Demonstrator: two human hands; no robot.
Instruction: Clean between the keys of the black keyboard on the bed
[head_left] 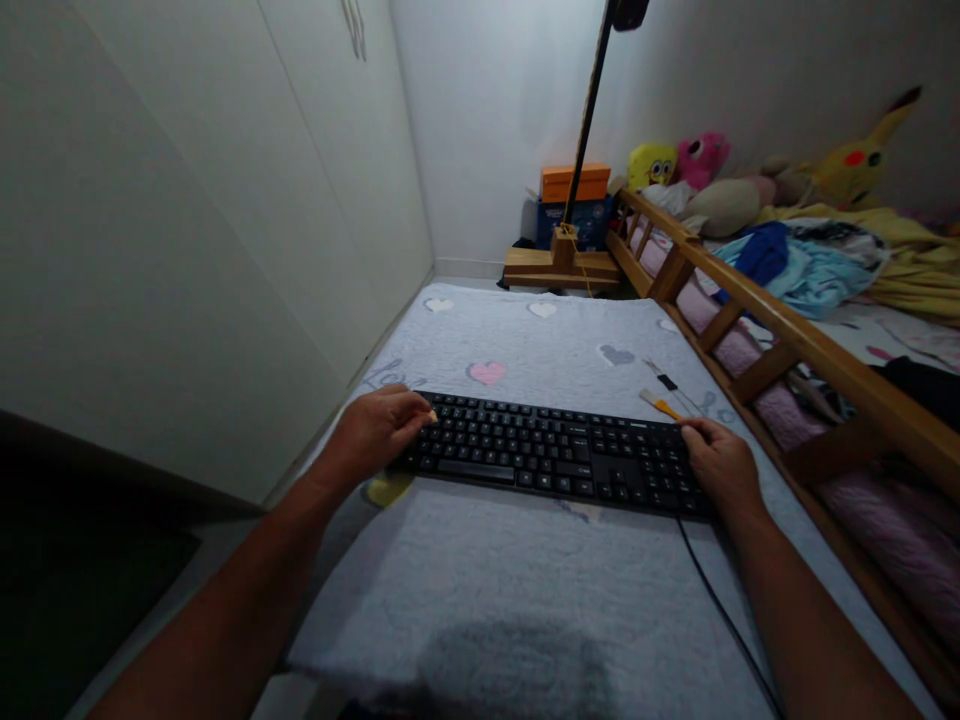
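A black computer keyboard (pixel 517 445) lies across the bed-like padded surface, key side up, its cable running off toward the lower right. My left hand (pixel 379 428) is over its left end, fingers curled and pinched together. A small pale bit shows at those fingertips, too small to name. At the other end, my right hand (pixel 720 462) grips the keyboard's right edge, thumb on top and the other fingers mostly hidden. Just behind that corner lies a small brush (pixel 661 404) with a yellow-orange handle. Beyond it is a thin tool with a black middle (pixel 666 382).
A pale heart-patterned cover (pixel 525 580) spreads under the keyboard. White cabinet doors (pixel 225 200) rise on the left. Along the right runs a wooden bed rail (pixel 795 315), with clothes and plush toys behind. A wooden stand (pixel 562 262) and an orange box (pixel 574 183) are at the back.
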